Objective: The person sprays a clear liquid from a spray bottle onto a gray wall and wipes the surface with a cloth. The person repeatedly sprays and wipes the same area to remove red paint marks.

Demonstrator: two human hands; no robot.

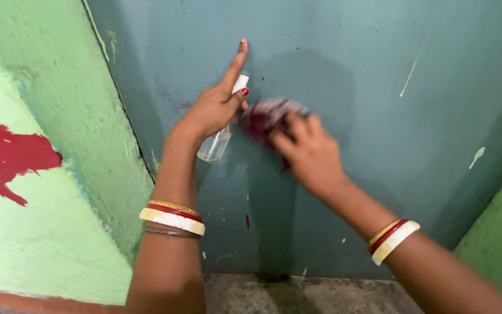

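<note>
From my seat I see the left hand (213,110) wrapped around a small clear bottle (216,142) with a white spray top, thumb and lower fingers pinching its neck while the forefinger sticks straight up, off the nozzle. The bottle hangs below the palm, tilted, close to the wall (379,87). Just right of those fingers, the right hand (312,154) has its fingers pressed together on a bunched cloth (268,116), dark red and pale, held flat against the blue-green wall; that hand is blurred, so I cannot tell exactly how the fingers lie. What worries me: the grip on the bottle looks light and high up (only the neck is held), so it could slip and drop to the floor (297,293) below. With the forefinger off the top, a squeeze at this angle might spray the right hand rather than the wall. The cloth is close to the bottle, so a wide swipe could knock it. The paint is already chipped, right of the cloth and lower down, and hard rubbing might lift more. No labels or signs show; the bottle is plain. Left of the left hand a green wall (42,232) carries a red paint patch (7,154).
</note>
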